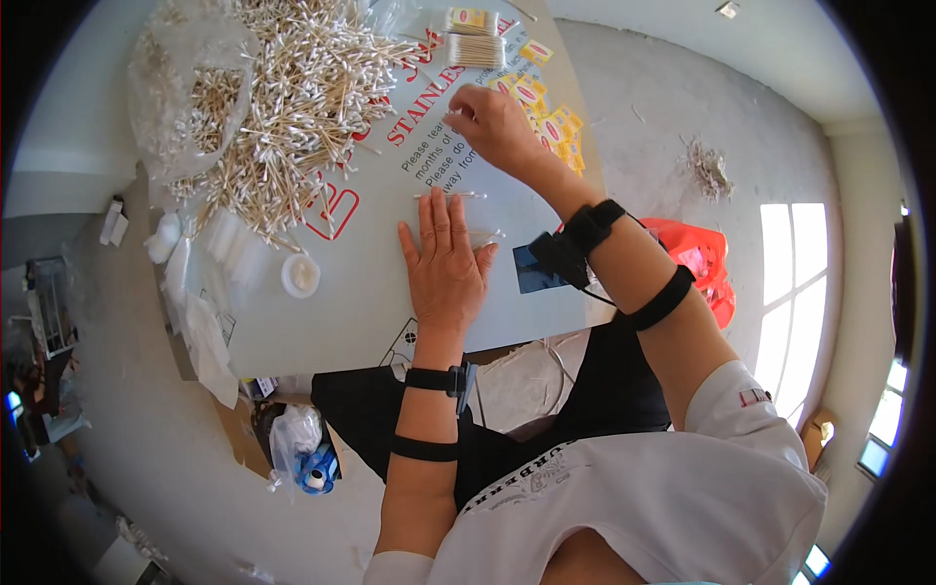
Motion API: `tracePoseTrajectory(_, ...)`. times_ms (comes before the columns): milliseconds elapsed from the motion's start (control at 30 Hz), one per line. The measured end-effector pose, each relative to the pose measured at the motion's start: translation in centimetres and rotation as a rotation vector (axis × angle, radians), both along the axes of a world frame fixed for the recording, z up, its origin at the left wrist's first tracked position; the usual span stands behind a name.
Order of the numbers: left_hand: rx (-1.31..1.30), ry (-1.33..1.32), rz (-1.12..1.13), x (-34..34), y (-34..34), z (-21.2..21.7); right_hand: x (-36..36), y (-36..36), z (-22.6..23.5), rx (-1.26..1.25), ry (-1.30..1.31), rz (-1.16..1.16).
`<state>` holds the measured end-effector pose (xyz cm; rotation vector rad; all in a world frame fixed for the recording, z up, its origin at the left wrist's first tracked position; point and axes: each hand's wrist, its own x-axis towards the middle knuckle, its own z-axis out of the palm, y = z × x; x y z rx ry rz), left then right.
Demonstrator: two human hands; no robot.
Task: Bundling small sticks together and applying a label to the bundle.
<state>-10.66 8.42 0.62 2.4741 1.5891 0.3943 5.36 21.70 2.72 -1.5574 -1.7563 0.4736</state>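
Note:
My left hand (446,268) lies flat on the printed metal-look tabletop (361,302), fingers stretched forward. Its fingertips touch a few loose cotton swabs (472,195), and another swab (487,233) lies beside the thumb. Farther forward, my right hand (495,127) is closed, thumb and fingers pinched together; a small whitish bit shows at the tips, too small to name. Just beyond it lie yellow-and-white printed cards (558,132) in a loose spread. Bundles of cotton swabs (475,51) sit past the right hand at the far edge.
A big heap of loose cotton swabs (292,97) covers the far left, with a clear plastic bag (195,88) on it. A small round white tub (300,276) stands nearer. A dark flat square (538,268) and a red bag (717,258) are to the right.

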Motion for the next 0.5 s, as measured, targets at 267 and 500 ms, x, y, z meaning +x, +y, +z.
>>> tracePoseTrajectory(267,0.028,0.015,0.011,0.4,-0.3,0.1,-1.2,6.0,-0.1,-0.186,-0.331,-0.191)
tracePoseTrajectory(500,0.070,-0.023,0.028,0.1,-0.5,0.3,1.2,-3.3,-1.7,-0.038,-0.153,0.044)
